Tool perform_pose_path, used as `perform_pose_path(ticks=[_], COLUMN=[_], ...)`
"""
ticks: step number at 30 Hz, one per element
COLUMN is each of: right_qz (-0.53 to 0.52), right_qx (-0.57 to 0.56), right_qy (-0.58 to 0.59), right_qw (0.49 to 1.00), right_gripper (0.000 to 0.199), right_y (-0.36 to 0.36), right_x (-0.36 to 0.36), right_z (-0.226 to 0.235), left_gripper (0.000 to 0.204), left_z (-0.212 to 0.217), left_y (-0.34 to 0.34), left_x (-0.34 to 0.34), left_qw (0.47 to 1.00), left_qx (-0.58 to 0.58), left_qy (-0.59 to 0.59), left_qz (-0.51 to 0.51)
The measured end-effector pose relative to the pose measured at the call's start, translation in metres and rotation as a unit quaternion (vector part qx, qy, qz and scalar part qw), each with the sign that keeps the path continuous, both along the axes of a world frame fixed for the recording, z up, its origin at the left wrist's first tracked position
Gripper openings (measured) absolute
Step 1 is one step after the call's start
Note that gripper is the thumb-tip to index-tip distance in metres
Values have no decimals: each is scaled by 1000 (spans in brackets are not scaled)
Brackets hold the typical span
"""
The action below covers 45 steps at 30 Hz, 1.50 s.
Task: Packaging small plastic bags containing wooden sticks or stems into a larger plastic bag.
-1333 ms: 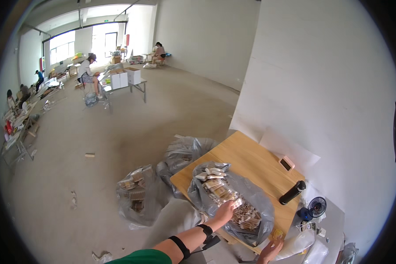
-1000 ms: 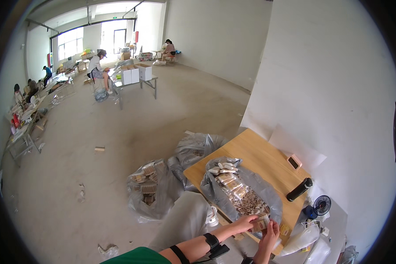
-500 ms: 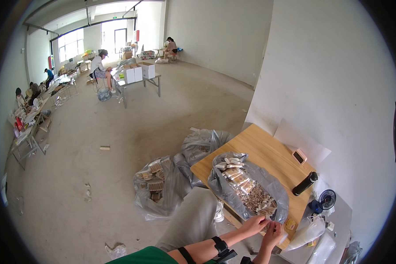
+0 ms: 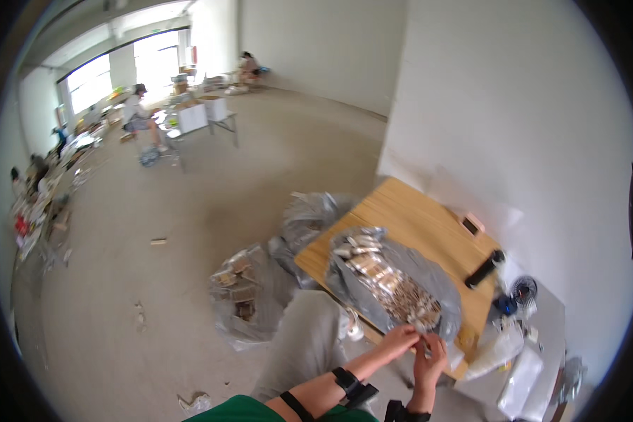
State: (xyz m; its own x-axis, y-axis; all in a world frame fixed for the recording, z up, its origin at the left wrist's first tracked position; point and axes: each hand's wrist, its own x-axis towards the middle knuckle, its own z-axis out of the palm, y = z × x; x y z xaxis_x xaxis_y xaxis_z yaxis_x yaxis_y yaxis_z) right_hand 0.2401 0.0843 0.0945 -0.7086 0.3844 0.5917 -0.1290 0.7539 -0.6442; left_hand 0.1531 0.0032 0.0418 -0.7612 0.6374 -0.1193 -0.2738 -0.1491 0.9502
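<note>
My left hand (image 4: 401, 339) and my right hand (image 4: 431, 357) meet over the near edge of the wooden table (image 4: 418, 214). The fingers of both are pinched together, tips nearly touching. Whatever lies between them is too small and blurred to make out. Just beyond the hands spreads an open grey plastic bag (image 4: 439, 281). Inside it is a heap of small brown pieces (image 4: 413, 301), with clear flat packets (image 4: 373, 266) toward its far left end. A small yellow item (image 4: 465, 339) sits right of my right hand.
Grey bags (image 4: 266, 316) of packets stand on the floor left of the table. A black bottle (image 4: 485, 269) and a pink-framed device (image 4: 472, 224) are on the table. A small fan (image 4: 523, 290) and clear plastic bags (image 4: 520, 383) occupy the grey side table. People work farther off.
The whole view has shifted, so the room sits farther left and higher. My hands remain together at the table's near edge, fingers closer at the tips; the translucent bit between them no longer shows clearly.
</note>
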Motion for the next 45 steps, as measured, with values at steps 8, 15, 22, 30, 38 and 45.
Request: perform_pose_path(ticks=[8, 15, 22, 30, 38, 45], right_qz=[20, -18, -107, -51, -36, 76], right_qx=[-94, -68, -101, -57, -451, -608], right_qy=[-40, -31, -30, -28, 31, 46], right_qw=[995, 997, 989, 997, 891, 789], right_gripper=[16, 21, 19, 15, 16, 32], right_y=[5, 4, 13, 18, 35, 36], right_x=[-11, -4, -3, -9, -16, -29], right_z=[-4, -9, -7, -22, -54, -73], left_gripper=[14, 16, 12, 7, 23, 33], left_z=[22, 35, 31, 30, 13, 1], left_y=[-14, -13, -13, -13, -8, -1], left_x=[-6, 1, -5, -2, -12, -32], left_qw=[951, 929, 892, 882, 922, 988], left_qx=[-89, -71, -81, -113, -76, 99], left_qy=[286, 358, 441, 456, 348, -22], left_qz=[82, 56, 55, 20, 152, 115])
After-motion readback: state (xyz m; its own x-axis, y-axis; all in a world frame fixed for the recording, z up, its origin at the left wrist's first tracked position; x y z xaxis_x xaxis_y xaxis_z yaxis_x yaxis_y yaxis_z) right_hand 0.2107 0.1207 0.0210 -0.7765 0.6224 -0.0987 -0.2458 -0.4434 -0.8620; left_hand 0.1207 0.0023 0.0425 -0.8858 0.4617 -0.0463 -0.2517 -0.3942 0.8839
